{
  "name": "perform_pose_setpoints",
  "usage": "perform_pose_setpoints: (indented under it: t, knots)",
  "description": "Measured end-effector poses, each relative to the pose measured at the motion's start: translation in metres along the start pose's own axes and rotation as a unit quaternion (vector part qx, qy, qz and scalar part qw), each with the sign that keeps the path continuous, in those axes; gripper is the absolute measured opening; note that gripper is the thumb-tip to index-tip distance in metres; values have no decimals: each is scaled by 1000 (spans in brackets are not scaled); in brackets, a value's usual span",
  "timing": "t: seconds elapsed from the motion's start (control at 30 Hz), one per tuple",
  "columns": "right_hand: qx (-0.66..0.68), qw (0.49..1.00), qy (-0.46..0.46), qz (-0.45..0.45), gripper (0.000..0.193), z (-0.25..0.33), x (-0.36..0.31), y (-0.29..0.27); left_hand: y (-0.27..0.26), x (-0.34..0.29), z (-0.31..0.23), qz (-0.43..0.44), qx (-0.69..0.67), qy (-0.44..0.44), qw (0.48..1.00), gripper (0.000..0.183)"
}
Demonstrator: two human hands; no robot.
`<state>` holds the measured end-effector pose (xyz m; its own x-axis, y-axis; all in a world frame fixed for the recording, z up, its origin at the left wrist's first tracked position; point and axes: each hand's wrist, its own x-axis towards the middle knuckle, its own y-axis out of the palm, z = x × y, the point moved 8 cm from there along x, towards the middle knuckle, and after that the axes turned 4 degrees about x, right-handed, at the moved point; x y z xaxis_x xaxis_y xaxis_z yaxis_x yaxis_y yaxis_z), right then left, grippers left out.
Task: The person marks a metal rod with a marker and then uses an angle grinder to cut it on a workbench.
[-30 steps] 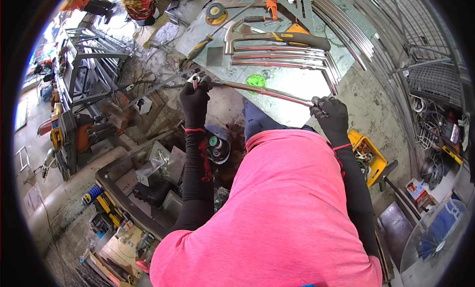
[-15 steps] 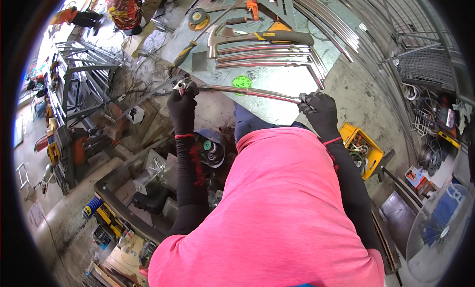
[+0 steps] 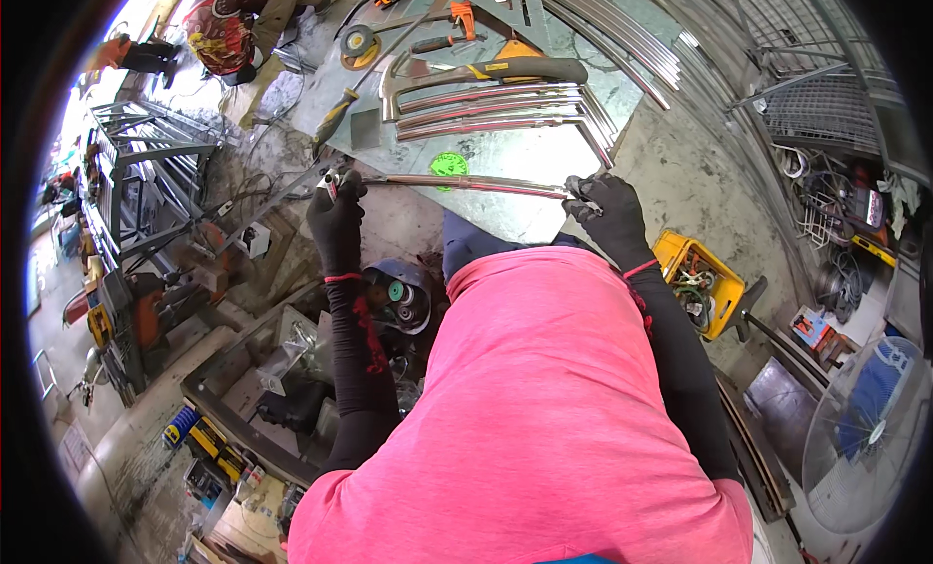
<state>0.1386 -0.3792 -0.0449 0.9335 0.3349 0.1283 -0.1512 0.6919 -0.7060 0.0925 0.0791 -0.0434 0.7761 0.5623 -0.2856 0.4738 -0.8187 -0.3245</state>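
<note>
A person in a pink shirt (image 3: 525, 399) is facing a metal-topped bench (image 3: 544, 161), with a yellow crate (image 3: 727, 307) sitting to the right. Ahead of the shirt, the black-gloved left hand (image 3: 336, 217) is curling its fingers around the left end of a slim metal rod (image 3: 471, 183), while the right hand (image 3: 612, 210) is pinching the other end. The rod is spanning the space between the hands, crossing above the bench's near corner and the near part of a green mark (image 3: 449, 164). Work is apparently standing partway: several bent rods (image 3: 486, 114) are lying side by side just beyond, their bends showing at right, and the held piece is not lying among them. The gloves are partly hiding its ends, so whether it is needing more handling cannot be told. Farther off, a hammer (image 3: 476, 72) is resting beyond the row, a screwdriver (image 3: 337, 120) is lying to the left, and an orange clamp (image 3: 466, 22) is sitting beyond both. At far left, another person (image 3: 222, 30) is crouching.
</note>
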Motion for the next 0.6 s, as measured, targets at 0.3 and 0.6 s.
perform_pose_setpoints:
  t: [0.3,0.6]
  knots:
    - [-8,999,-33,-28,29,7,4,-2,-2,5,5,9,-7,4,1000,18]
    - [-7,999,-30,-27,23,6,5,0,-2,6,3,5,7,15,1000,23]
